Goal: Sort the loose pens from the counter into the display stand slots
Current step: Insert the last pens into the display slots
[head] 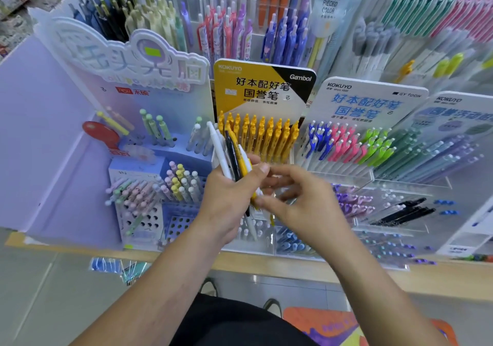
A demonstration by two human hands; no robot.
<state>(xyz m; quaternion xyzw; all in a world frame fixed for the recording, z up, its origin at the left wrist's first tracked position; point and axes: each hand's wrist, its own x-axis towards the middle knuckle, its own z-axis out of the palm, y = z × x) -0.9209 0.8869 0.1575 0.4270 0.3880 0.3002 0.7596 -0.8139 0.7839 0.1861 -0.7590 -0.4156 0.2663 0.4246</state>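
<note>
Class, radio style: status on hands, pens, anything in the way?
Left hand grips mixed pens. Right hand pinches their lower ends. Yellow pen stand directly behind, nothing between.

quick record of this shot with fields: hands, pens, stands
left hand: grips pen bundle of white, black and yellow pens, tilted toward upper left
right hand: fingertips at the bundle's lower end; grip unclear
behind bundle: yellow stand, rows of yellow pens
right of that: white stand, with blue, pink and green pens
far left: pastel stand, partly filled
counter: wooden edge, below the stands
</note>
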